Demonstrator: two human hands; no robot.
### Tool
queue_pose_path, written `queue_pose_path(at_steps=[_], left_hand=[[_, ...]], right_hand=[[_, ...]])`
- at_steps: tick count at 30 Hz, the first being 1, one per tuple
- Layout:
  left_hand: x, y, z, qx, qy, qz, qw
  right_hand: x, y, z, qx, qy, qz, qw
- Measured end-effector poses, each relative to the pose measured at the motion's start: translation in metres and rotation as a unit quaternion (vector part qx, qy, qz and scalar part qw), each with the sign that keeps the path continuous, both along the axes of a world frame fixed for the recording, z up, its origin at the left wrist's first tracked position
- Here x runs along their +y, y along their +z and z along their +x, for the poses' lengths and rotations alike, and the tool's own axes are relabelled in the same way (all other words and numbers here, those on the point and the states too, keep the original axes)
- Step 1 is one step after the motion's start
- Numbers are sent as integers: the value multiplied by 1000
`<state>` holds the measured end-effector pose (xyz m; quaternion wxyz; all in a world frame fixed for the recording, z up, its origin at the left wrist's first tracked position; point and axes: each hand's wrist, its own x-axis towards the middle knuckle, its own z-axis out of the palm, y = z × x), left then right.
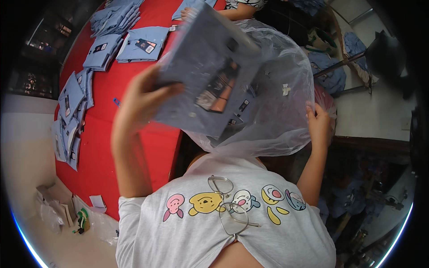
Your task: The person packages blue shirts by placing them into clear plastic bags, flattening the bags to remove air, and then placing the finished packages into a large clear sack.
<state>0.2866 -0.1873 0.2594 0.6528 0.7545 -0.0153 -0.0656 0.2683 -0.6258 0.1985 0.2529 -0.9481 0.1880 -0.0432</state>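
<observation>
A folded blue-grey shirt [187,67] in a clear sleeve, with a dark and orange tag on its front, is tilted in front of me. My left hand [142,96] grips its left edge, thumb on the near face; the hand and shirt are slightly blurred. Behind and right of the shirt, a large clear plastic bag [292,58] gapes wide. The fingers of my right hand [319,119] pinch the right side of its rim. Through the film, more blue folded packs with small labels show inside the bag, partly hidden by the held shirt.
Several folded blue shirts [142,43] with tags lie along the far and left sides of a red-covered table [156,154]. A co-worker's arm [243,12] reaches in at the far edge. A dark round object on a rod [386,56] stands at right. Plastic wrapping lies at lower left.
</observation>
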Motion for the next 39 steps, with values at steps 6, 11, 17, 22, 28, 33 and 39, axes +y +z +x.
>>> queue_pose_path(at_steps=[6,11,17,22,28,33,39], left_hand=[[-129,-131,72,39,-108,221,969],[-142,-180,95,65,-15,298,952],[-26,-137,28,75,6,-14,997],[132,-100,-51,76,244,-135,957],[314,-178,-136,41,467,-264,843],[417,-215,-112,2,472,-424,773],[520,-252,-24,-97,540,-449,705]], right_hand=[[-41,-43,20,-121,114,-4,986],[-46,-34,22,-49,96,-46,993],[-41,-35,21,-4,91,-57,994],[-57,-53,30,9,137,-115,984],[-84,-89,77,-20,58,28,998],[-45,-73,40,-14,-5,-33,999],[-30,-93,51,-21,-26,1,999]])
